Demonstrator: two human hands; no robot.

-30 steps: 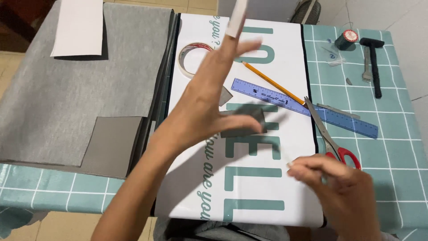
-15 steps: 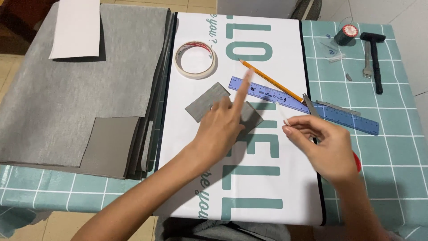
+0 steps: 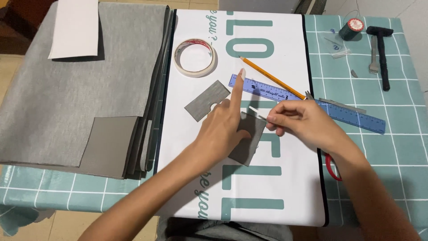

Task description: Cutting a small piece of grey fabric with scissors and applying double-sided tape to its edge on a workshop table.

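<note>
Left hand (image 3: 223, 129) has dropped onto the grey piece (image 3: 247, 143); right hand (image 3: 303, 120) pinches a white strip (image 3: 257, 112).

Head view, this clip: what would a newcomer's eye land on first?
The two hands at centre: the left hand presses a small grey piece onto the white banner with teal letters, index finger extended, while the right hand pinches a thin white strip beside it. Behind them lie a second grey piece, a tape roll, a blue ruler and a pencil.
</note>
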